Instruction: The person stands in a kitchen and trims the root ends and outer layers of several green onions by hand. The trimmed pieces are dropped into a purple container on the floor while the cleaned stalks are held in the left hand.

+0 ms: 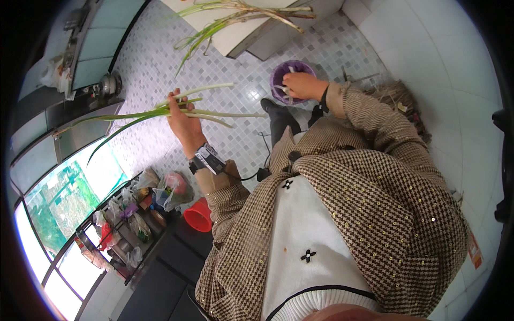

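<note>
My left hand [185,122] is closed around several green onions [225,114], their white stems pointing right and their long green leaves trailing left. At the purple waste bin [277,74], my right hand [299,85] reaches over the opening. Pale scraps [288,95] show beside its fingers; whether it grips any of them cannot be told. More green onions [241,15], with brownish outer layers, lie across the corner of a light-coloured counter at the top.
A broom-like bundle of dry bristles [401,100] lies by the tiled wall at right. A red bucket [198,215] stands at lower left, near plastic bags [173,190] and a crowded rack [124,236]. My feet are beside the bin on the tiled floor.
</note>
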{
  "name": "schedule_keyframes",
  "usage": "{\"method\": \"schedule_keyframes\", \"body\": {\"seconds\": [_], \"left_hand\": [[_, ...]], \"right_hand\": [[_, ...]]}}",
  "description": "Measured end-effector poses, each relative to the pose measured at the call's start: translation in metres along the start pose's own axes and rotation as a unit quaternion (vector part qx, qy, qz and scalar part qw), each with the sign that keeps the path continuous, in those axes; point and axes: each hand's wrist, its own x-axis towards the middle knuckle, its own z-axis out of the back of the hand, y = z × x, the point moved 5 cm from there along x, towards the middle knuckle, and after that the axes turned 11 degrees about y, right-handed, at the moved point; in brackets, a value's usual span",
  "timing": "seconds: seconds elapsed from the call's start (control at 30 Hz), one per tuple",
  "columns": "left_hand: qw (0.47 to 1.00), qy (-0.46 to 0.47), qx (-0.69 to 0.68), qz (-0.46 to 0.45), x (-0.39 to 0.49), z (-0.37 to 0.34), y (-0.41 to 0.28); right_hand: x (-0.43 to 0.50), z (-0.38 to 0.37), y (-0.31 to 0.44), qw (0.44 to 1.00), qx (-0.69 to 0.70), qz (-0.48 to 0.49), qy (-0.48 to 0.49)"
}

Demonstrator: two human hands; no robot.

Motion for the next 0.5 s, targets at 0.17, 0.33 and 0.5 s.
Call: {"method": "schedule_keyframes", "body": {"seconds": [0.17,0.33,0.5], "left_hand": [[0.998,-0.012,-0.007,0.057,-0.013,-0.013,0.023],[0.993,-0.048,0.017,0.106,-0.022,-0.027,0.030],[0.990,0.009,-0.018,0.138,-0.020,-0.055,0.036]], "right_hand": [[-0.013,-0.015,-0.027,0.993,0.069,-0.040,-0.089],[-0.029,0.097,-0.026,0.970,0.114,-0.082,-0.197],[-0.007,0.184,-0.041,0.932,-0.084,-0.092,-0.341]]}}
